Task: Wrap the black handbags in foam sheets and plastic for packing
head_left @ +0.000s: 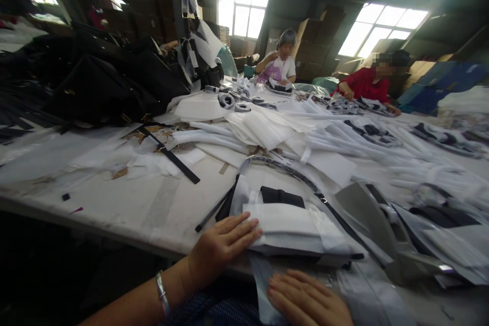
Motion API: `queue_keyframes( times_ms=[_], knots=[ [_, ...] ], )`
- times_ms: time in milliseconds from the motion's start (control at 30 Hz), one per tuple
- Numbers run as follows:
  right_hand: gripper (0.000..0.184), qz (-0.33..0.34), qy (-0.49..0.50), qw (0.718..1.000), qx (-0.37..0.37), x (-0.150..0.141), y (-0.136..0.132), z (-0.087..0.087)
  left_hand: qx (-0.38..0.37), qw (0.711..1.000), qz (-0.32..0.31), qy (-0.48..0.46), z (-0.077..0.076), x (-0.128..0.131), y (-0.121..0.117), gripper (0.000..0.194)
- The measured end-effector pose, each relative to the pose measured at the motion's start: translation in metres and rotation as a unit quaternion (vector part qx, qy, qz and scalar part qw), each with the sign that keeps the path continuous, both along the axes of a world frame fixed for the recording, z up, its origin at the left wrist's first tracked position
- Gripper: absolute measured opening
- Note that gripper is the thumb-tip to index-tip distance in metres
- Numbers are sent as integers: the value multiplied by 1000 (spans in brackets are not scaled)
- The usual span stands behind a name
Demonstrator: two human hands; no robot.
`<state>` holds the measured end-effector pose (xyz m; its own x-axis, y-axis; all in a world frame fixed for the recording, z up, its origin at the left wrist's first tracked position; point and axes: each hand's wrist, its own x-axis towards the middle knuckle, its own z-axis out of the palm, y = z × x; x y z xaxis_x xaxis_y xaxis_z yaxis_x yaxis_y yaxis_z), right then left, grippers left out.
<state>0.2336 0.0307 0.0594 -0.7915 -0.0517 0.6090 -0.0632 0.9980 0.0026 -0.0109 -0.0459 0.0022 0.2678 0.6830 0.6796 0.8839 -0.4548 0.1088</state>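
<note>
In the head view a black handbag [282, 196] lies on the table in front of me, largely covered by white wrapping sheet [286, 221]. Its handle [284, 167], wound in clear film, arches away from me. My left hand [223, 239] rests with outstretched fingers on the left side of the wrapping. Below the bag's near edge, my right hand [309, 298] lies flat, palm down, over a thin translucent sheet [262, 282] at the table edge. Its fingers are extended; whatever is under the palm is hidden.
A grey tape dispenser [367, 214] stands right of the bag, beside another partly wrapped bag [445, 216]. A black strap [171, 158] lies left. White foam sheets [263, 127] cover the middle. Black bags [103, 86] pile up at far left. Two people [280, 69] work across the table.
</note>
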Motion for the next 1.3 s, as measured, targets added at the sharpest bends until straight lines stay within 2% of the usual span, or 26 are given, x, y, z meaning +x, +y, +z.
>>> queue_keyframes(
  times_ms=[133,267,400,500,700,833,933,1100,1200,1300],
  knots=[
    [32,-16,21,1000,7,-11,12,8,-4,1000,-6,19,-1,-2,1,35],
    [23,-76,7,997,19,-18,24,10,-1,1000,11,24,-1,3,0,35],
    [24,-149,15,988,22,-22,29,-6,21,999,19,17,0,3,1,35],
    [29,-164,8,986,29,-25,28,-17,28,999,16,31,1,4,1,35],
    [32,-149,-15,989,6,-31,35,-7,35,998,40,31,7,12,1,31],
    [27,-108,-26,994,-7,-30,45,-1,7,996,27,85,9,8,1,38],
    [27,-80,-40,996,-3,-28,49,0,0,996,25,91,7,5,1,39],
    [25,-69,-37,997,0,-23,51,-6,-9,997,29,65,12,11,-1,42],
    [24,-70,-26,997,-8,-21,50,-13,5,997,48,66,19,20,-2,38],
    [24,-72,-25,997,-20,-19,48,-17,9,998,40,55,22,25,-4,35]
  ],
)
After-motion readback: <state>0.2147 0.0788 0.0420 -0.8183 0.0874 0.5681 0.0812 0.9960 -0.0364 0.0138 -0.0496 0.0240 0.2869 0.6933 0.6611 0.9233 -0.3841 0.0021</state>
